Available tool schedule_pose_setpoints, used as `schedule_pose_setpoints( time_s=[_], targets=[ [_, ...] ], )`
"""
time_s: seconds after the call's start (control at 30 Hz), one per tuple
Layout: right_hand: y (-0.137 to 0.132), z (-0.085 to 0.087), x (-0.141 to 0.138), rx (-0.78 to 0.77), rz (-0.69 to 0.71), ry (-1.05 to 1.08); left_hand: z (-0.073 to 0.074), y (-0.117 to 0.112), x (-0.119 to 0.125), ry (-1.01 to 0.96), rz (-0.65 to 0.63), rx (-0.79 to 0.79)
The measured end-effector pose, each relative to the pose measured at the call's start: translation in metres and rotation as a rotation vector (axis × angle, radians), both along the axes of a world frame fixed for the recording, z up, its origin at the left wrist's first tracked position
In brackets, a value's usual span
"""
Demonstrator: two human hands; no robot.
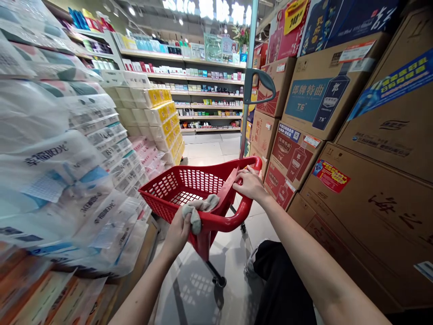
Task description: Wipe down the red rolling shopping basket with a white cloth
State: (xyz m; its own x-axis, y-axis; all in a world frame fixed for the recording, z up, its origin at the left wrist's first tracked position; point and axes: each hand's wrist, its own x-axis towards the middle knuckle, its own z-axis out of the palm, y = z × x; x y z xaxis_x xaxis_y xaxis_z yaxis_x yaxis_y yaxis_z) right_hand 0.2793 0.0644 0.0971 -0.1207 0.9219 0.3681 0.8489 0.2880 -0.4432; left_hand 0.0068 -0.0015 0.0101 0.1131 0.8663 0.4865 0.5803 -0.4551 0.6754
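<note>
A red plastic shopping cart (233, 223) stands in front of me, its basket bare inside and its curved handle toward me. My left hand (179, 230) is closed on a grey cloth (203, 207) at the left end of the handle. The cloth drapes over the rim and partly into the basket. My right hand (249, 183) grips the cart at the right of the handle, its fingers curled over the upright red panel (227, 187) behind the basket. The undersides of the fingers on both hands are hidden.
Wrapped paper packs (67, 180) are piled high close on the left, with yellow packs (165, 122) beyond. Stacked cardboard boxes (306, 99) line the right side. A metal post with a grey handle (259, 85) rises past the cart. Stocked shelves (203, 81) stand across the back.
</note>
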Motion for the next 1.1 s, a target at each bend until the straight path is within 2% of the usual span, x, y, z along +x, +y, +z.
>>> schedule_pose_setpoints(
  time_s=[0.07,0.17,0.3,0.4,0.53,0.7,0.77,0.87,1.0,1.1],
  targets=[
    [-0.001,0.0,0.0,0.017,-0.004,0.013,-0.004,0.001,-0.002,-0.011,0.052,-0.032],
    [-0.005,0.0,-0.002,0.063,-0.021,0.022,0.008,-0.011,0.012,0.047,-0.019,-0.009],
    [-0.013,-0.001,-0.009,0.13,-0.066,0.011,0.026,-0.036,0.048,0.234,-0.128,0.168],
    [-0.022,-0.003,-0.013,0.109,-0.09,0.021,0.022,-0.043,0.061,0.291,-0.123,0.304],
    [-0.031,-0.004,-0.019,0.039,-0.097,-0.002,0.012,-0.037,0.051,0.306,-0.112,0.343],
    [-0.03,-0.005,-0.025,0.018,-0.116,-0.015,0.019,-0.047,0.05,0.259,-0.013,0.275],
    [-0.029,-0.005,-0.026,0.012,-0.128,-0.014,0.023,-0.055,0.058,0.277,-0.029,0.272],
    [-0.028,-0.005,-0.026,0.008,-0.128,-0.01,0.027,-0.061,0.065,0.319,-0.123,0.318],
    [-0.03,-0.004,-0.025,0.002,-0.111,-0.01,0.027,-0.046,0.049,0.292,-0.182,0.279],
    [-0.03,-0.004,-0.025,-0.005,-0.108,-0.021,0.026,-0.033,0.03,0.223,-0.121,0.18]
  ],
)
